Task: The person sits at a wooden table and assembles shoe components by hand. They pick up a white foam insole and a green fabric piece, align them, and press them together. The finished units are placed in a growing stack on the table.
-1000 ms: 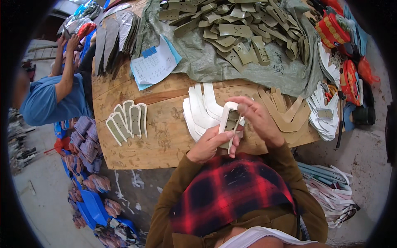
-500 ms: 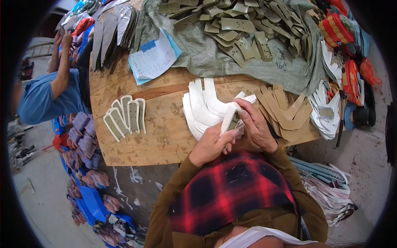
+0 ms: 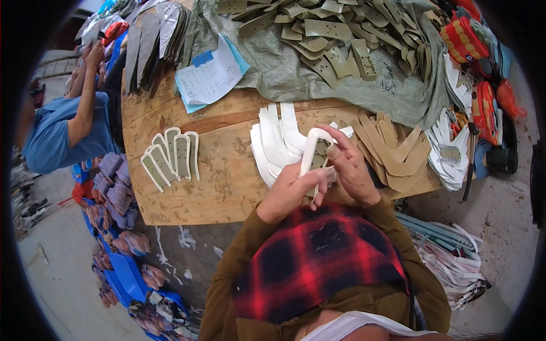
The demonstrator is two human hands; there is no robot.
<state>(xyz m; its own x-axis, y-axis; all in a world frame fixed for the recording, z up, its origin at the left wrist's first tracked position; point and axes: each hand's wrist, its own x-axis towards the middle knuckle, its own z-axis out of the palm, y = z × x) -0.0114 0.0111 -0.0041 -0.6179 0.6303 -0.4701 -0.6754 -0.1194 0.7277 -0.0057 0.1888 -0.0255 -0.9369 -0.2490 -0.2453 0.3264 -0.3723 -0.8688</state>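
Between my hands is an olive plate with holes and a white edging point(image 3: 311, 149), tilted upright over the table's near edge. My left hand point(image 3: 287, 192) grips its lower end, thumb across the front. On its other side my right hand point(image 3: 354, 170) has its fingers curled round the upper edge and its thumb at the face. Just behind lie white L-shaped strips point(image 3: 266, 149), partly hidden by the hands and the plate. To the left, several similar white-edged olive plates point(image 3: 182, 156) are fanned out on the wooden table point(image 3: 222, 187).
Tan curved pieces point(image 3: 406, 170) lie right of my hands, with more white strips point(image 3: 446, 165) at the table's right end. Bare olive plates point(image 3: 327, 29) are heaped on a grey-green sheet point(image 3: 278, 77). Written papers point(image 3: 209, 79) lie far left; beyond, a person in a blue shirt point(image 3: 65, 133) works.
The held plate has tipped more upright, and its face shows more. My right fingers have shifted up along its edge. The fanned plates and the strips lie as before.
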